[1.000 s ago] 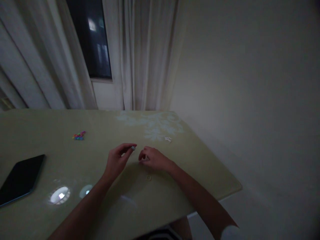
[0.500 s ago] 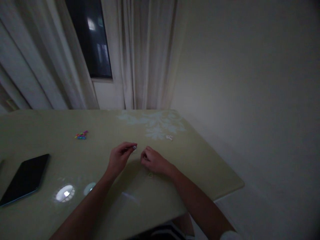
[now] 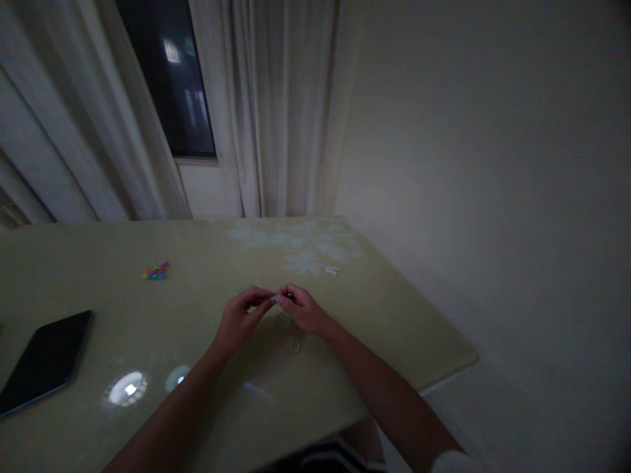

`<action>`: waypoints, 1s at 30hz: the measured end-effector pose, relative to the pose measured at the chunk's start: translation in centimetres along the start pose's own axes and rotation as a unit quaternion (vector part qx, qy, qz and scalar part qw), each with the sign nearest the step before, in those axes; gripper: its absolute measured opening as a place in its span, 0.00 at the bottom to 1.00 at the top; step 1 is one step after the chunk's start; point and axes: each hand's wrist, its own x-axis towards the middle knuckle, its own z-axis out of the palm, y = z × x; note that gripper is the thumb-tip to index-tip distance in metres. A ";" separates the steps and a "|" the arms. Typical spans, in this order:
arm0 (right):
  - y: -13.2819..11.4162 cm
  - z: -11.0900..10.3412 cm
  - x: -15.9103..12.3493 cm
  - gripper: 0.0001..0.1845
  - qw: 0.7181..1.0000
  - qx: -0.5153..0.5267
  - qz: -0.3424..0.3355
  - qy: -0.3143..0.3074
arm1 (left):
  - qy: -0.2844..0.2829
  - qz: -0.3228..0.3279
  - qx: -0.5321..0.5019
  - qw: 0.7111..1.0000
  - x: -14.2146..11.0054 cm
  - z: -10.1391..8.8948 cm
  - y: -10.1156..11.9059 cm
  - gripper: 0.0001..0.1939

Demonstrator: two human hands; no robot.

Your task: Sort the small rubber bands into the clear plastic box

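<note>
My left hand [image 3: 240, 318] is closed in a pinch on a small whitish piece [image 3: 274, 299], too tiny to identify. Against its fingertips presses my right hand [image 3: 306, 313], thumb and forefinger also pinched; whether it grips the same piece or another is hidden. Both hands are just above the glossy table [image 3: 207, 295]. Below the fingers lie a few small pale ring-like pieces [image 3: 284, 318], faint against the surface. Nearer to me, a single pale ring [image 3: 296, 347] rests on the tabletop, left of my right forearm.
Some small white pieces [image 3: 331, 270] lie beyond my right hand. A little pile of brightly coloured pieces [image 3: 156, 270] sits far left. A black tablet-like slab [image 3: 46, 358] lies at the left. Curtains [image 3: 286, 118] hang behind; a wall [image 3: 468, 164] runs along the right.
My hands were apart and now meet at the fingertips, the right having moved slightly up. The pale rings beneath them now show more. The view has shifted slightly.
</note>
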 end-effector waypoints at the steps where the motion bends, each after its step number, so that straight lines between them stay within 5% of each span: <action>1: 0.0 -0.1 0.0 0.20 1.000 0.002 0.004 0.002 | 0.007 0.002 0.002 1.000 0.0 0.0 -0.1 0.11; 6: -0.5 -1.2 0.0 0.12 0.990 -0.139 0.001 0.008 | 0.044 -0.035 -0.018 0.998 0.0 -0.2 -0.4 0.16; 11: -0.7 -1.8 -0.3 0.07 0.937 -0.343 -0.017 -0.068 | 0.059 -0.043 -0.029 0.997 0.0 -0.2 -0.9 0.14; 20: -0.4 -1.1 -0.8 0.05 0.894 -0.430 -0.010 -0.122 | 0.061 -0.049 -0.029 0.996 0.1 -0.2 -0.9 0.12; 25: -0.3 -1.1 -1.0 0.05 0.899 -0.424 -0.008 -0.108 | 0.053 -0.048 -0.040 0.997 0.1 -0.3 -0.6 0.12; 30: 0.0 -1.5 -0.3 0.04 0.974 -0.228 -0.004 -0.010 | 0.050 -0.039 -0.040 0.997 0.1 -0.2 -0.6 0.10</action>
